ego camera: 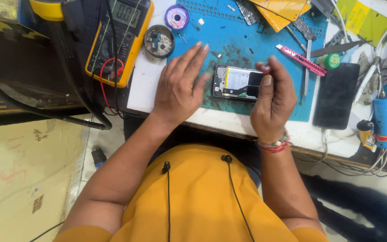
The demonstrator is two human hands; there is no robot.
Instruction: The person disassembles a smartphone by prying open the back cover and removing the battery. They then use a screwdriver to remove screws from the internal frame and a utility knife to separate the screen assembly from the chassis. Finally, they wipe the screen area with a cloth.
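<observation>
An opened phone [236,82] with its back off lies on a blue work mat [229,36], its white battery and boards showing. My left hand [180,85] rests flat on the mat just left of the phone, fingers spread and holding nothing. My right hand [272,98] hovers over the phone's right end, fingers closed on a small red-handled tool [266,68] whose tip is hidden behind my fingers.
A yellow multimeter [117,40] with red and black leads lies at the left. A round tin [159,41] and a solder spool [176,17] sit behind my left hand. A pink cutter [301,59], tweezers, a dark phone [336,95] and a blue canister [384,122] lie to the right.
</observation>
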